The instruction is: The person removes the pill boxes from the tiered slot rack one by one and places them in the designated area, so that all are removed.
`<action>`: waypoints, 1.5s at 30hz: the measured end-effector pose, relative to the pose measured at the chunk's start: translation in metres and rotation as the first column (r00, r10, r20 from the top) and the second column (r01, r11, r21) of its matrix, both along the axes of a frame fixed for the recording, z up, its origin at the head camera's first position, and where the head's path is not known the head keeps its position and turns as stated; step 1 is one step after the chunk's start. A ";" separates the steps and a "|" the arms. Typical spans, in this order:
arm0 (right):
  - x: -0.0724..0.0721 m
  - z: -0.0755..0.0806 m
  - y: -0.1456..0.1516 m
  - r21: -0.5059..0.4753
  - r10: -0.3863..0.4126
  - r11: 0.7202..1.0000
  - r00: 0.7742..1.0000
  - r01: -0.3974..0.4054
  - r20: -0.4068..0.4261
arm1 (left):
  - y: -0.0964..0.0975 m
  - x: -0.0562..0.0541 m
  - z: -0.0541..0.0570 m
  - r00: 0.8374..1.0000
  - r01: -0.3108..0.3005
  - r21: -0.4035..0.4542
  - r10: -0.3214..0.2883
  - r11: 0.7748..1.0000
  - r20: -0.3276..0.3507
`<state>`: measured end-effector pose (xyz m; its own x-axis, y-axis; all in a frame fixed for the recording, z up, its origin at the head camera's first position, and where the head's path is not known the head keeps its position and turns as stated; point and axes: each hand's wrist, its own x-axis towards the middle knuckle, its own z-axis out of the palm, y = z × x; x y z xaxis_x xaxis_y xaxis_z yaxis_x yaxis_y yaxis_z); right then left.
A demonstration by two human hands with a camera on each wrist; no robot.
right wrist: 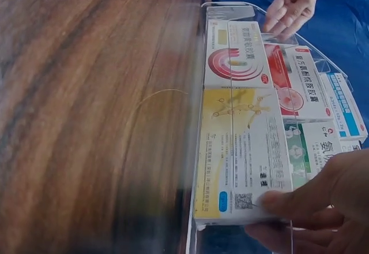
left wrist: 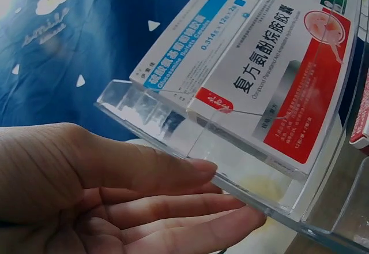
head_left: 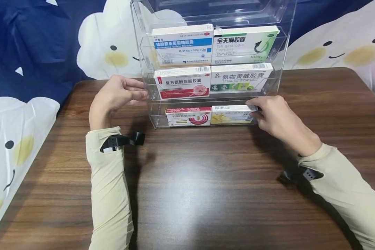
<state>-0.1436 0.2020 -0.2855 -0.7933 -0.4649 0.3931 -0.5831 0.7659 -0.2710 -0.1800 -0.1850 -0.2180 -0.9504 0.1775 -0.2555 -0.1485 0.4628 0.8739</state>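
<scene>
While a yellow-and-white medicine box [head_left: 232, 117] sits at the right of the lowest tier of a clear plastic rack [left wrist: 164, 133], a person's right hand [head_left: 275, 113] pinches its outer end between thumb and fingers. The left hand [head_left: 118, 92] is at the rack's opposite side, its fingers fairly straight and their tips against the edge. Beside the yellow-and-white box on the same tier stands a red-topped box [head_left: 189, 118], the two side by side. One tier up, a red-and-white box [head_left: 182, 85] is next to a white box with a green band [head_left: 242, 79]; above them, a blue-striped box [head_left: 182, 45] neighbors a green-and-white box [head_left: 247, 45]. All six lean back with their printed fronts facing the person. The rack stands near the far edge of a brown wood-grain desk [head_left: 190, 208], light glaring off its surface. Pale sleeves cover both arms, with a black strap at each wrist. Behind the desk hangs a dark blue cloth [head_left: 28, 55] printed with smiling white clouds.
</scene>
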 end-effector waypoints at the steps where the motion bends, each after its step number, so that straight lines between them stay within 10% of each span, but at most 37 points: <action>1: 0.000 0.000 0.000 -0.007 0.006 1.000 1.000 -0.006 -0.006 | 0.000 0.000 0.000 1.000 -0.004 0.025 0.004 1.000 0.015; 22: 0.013 0.027 0.015 -0.313 -0.154 0.934 0.984 0.174 0.086 | 0.004 0.002 0.002 0.999 -0.043 0.053 0.042 0.998 0.032; 45: 0.020 0.026 0.027 -0.543 -0.025 0.816 0.951 0.198 0.309 | 0.003 0.001 0.001 0.999 -0.040 0.045 0.038 0.998 0.037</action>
<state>-0.1237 0.2291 -0.2595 -0.9402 -0.1328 0.3137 -0.3378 0.4833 -0.8077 -0.1791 -0.1821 -0.2173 -0.9471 0.1529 -0.2823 -0.1974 0.4161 0.8877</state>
